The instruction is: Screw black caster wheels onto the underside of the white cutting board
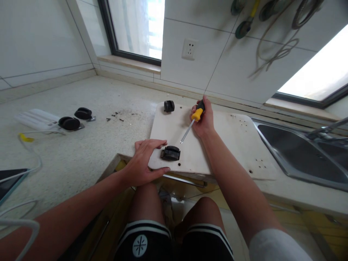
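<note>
A white board (228, 145) with rounded corners and several small holes lies on the counter. One black caster wheel (171, 153) stands on its near left corner, and another black caster (169, 106) is at its far left corner. My left hand (146, 159) rests on the near left corner, its thumb and fingers spread apart on either side of the near caster. In my right hand (204, 119) is a screwdriver (198, 113) with a yellow and black handle. Its metal shaft points down and left, the tip just beside the near caster.
Two loose casters (69, 123) lie on the left of the counter (108, 94) by a white power strip (38, 119). Several small screws (116, 116) are scattered amid dirt. At right is a metal sink (288, 145); a drawer handle (185, 180) sits below the counter edge.
</note>
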A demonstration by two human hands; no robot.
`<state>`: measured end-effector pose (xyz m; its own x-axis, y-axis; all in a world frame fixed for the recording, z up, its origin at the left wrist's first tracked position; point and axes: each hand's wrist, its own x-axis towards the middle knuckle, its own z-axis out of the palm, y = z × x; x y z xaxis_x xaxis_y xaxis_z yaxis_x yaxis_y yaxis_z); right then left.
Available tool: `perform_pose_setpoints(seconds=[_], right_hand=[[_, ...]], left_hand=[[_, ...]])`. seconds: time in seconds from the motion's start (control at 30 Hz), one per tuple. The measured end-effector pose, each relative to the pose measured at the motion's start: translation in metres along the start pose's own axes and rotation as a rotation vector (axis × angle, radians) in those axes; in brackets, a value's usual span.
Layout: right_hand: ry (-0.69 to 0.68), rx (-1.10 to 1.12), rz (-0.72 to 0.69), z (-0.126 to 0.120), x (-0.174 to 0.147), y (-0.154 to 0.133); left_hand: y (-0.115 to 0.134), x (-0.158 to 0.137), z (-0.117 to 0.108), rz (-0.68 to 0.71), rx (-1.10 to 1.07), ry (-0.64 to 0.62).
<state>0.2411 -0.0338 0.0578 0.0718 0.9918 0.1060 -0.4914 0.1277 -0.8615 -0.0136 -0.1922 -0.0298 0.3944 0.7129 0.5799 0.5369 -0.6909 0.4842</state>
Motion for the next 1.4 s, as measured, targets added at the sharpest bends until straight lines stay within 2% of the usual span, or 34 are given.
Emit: perform_pose_setpoints(seconds=[0.07, 0.13, 0.27, 0.33, 0.43, 0.5, 0.57, 0.67, 0.83, 1.0, 1.07, 1.13, 1.27, 1.4], right_hand=[[-0.005, 0.016, 0.005, -0.002, 0.001, 0.000], [-0.011, 0.028, 0.005, -0.003, 0.001, 0.000], [-0.024, 0.048, -0.003, -0.003, 0.001, 0.002], [-0.028, 0.056, -0.009, -0.003, 0.000, 0.003], [-0.032, 0.061, -0.016, -0.002, 0.000, 0.004], [-0.034, 0.058, -0.017, -0.002, 0.000, 0.005], [-0.034, 0.052, -0.015, -0.002, 0.000, 0.005], [-0.032, 0.051, -0.011, -0.002, 0.001, 0.006], [-0.017, 0.064, -0.014, 0.000, 0.000, 0.007], [0.011, 0.064, -0.031, 0.003, -0.001, 0.007], [0.014, 0.060, -0.042, 0.004, -0.003, 0.007], [0.007, 0.052, -0.055, 0.004, -0.004, 0.007], [-0.014, 0.032, -0.085, 0.005, -0.009, 0.008], [-0.022, 0.013, -0.106, 0.004, -0.010, 0.009]], left_hand=[[0.002, 0.002, -0.002, 0.006, -0.011, 0.008], [0.006, 0.008, -0.007, -0.012, -0.003, 0.077], [-0.002, 0.037, -0.032, -0.225, 0.103, 0.264], [-0.024, 0.054, -0.055, -0.343, 0.178, 0.242], [-0.079, 0.070, -0.093, -0.547, 0.360, 0.026], [-0.117, 0.072, -0.112, -0.644, 0.469, -0.016], [-0.145, 0.068, -0.121, -0.670, 0.486, 0.000], [-0.161, 0.060, -0.118, -0.614, 0.506, -0.014], [-0.154, 0.053, -0.102, -0.532, 0.521, 0.001], [-0.145, 0.058, -0.097, -0.479, 0.567, 0.023], [-0.134, 0.067, -0.095, -0.487, 0.474, 0.054], [-0.117, 0.079, -0.090, -0.493, 0.287, 0.069], [-0.076, 0.098, -0.079, -0.410, -0.077, 0.062], [-0.051, 0.103, -0.071, -0.383, -0.185, 0.109]])
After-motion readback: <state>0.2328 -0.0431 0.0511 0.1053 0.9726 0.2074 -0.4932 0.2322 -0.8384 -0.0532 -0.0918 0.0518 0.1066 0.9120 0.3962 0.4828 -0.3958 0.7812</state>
